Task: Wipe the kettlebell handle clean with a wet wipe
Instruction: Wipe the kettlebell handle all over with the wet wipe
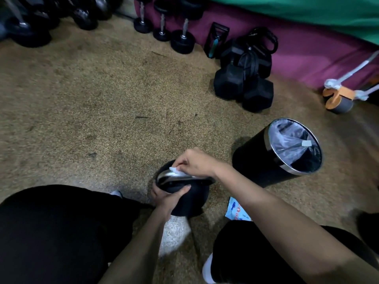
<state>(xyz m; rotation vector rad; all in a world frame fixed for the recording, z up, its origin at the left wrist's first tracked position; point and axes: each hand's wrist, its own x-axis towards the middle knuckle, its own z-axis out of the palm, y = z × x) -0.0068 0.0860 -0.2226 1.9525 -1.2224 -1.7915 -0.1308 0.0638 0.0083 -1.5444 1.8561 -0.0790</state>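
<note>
A black kettlebell (192, 199) stands on the speckled floor between my knees. Its shiny metal handle (172, 176) arches over the top. My left hand (168, 196) grips the kettlebell's body from the near left side, thumb across the front. My right hand (194, 161) reaches in from the right and pinches a white wet wipe (175, 170) against the top of the handle, near its left end. Most of the wipe is hidden under my fingers.
A black bin (264, 160) with a clear liner leans just right of the kettlebell. A light blue wipes packet (236, 211) lies by my right knee. Hex dumbbells (242, 85) and round dumbbells (182, 35) line the far wall. An ab wheel (338, 99) sits far right.
</note>
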